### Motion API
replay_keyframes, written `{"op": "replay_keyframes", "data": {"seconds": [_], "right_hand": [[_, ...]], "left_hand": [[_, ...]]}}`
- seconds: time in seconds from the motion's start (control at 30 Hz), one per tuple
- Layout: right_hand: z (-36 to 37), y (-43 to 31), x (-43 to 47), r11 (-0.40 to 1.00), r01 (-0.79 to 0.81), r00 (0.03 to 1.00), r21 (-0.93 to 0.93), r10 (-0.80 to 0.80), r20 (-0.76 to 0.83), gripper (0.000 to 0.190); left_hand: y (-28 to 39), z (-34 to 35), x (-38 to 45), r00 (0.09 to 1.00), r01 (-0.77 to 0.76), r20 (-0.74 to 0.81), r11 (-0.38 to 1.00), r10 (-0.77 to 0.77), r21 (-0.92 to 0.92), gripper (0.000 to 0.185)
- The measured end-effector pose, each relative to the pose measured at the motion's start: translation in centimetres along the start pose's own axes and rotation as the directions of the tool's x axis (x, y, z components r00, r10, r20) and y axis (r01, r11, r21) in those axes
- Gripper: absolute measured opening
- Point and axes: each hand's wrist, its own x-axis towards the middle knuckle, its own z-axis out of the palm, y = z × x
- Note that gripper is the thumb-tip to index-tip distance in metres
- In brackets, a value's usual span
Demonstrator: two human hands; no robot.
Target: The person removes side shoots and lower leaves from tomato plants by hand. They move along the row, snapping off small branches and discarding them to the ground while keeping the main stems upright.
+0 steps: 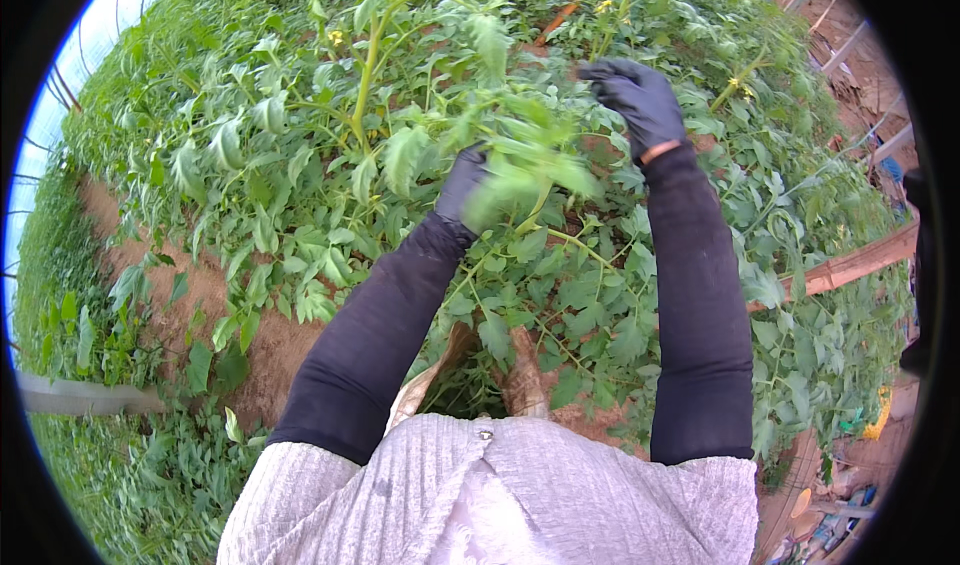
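Observation:
My left hand (461, 186), in a black glove, reaches into the top of a tomato plant right before me. Blurred tomato leaves (536, 156) cover its fingers, so its grip is hidden. Below those leaves, a pale green tomato stem (534, 212) runs down into the foliage. To the right and farther forward, my right hand (634, 104), also black-gloved, is raised over the plants with its fingers curled together. Nothing shows in it. Left of my hands, another thick tomato stem (366, 77) rises and bends over at its top, bearing drooping leaves.
Dense tomato plants (277, 190) spread ahead and to both sides, some with yellow flowers (335, 38). Bare soil (202, 287) lies at left, beside a grey pole (90, 395). A wooden bar (847, 269) crosses at right. Clear plastic sheeting (75, 32) shows at upper left.

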Motion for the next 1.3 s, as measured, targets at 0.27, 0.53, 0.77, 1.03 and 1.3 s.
{"op": "replay_keyframes", "data": {"seconds": [0.27, 0.53, 0.77, 1.03, 1.3], "right_hand": [[0.8, -4.3, 1.5, 0.941, 0.121, 0.948, -0.315, -0.016, 0.318, 0.038], [1.5, -6.6, -2.0, 0.904, -0.001, 0.948, -0.427, 0.136, 0.287, 0.045], [1.1, -5.6, -3.5, 0.072, 0.314, 0.941, -0.947, -0.155, 0.301, 0.049], [1.9, -2.1, -0.7, 0.002, 0.269, 0.93, -0.963, -0.26, 0.259, 0.047], [3.7, -1.8, 1.7, 0.298, 0.308, 0.939, -0.904, -0.247, 0.238, 0.042]], "left_hand": [[-1.2, 2.9, 2.5, 0.992, -0.008, -0.113, 0.941, 0.049, 0.339, 0.017], [-2.3, 3.4, 5.6, 0.923, -0.114, -0.307, 0.926, 0.233, 0.36, 0.037], [0.1, 3.1, 5.5, 0.953, 0.159, -0.291, 0.674, 0.087, 0.722, 0.028], [0.1, 3.5, 5.1, 0.95, 0.156, -0.305, 0.757, 0.06, 0.635, 0.021], [-0.6, 2.8, 5.1, 0.952, 0.096, -0.299, 0.867, 0.063, 0.489, 0.018]]}}
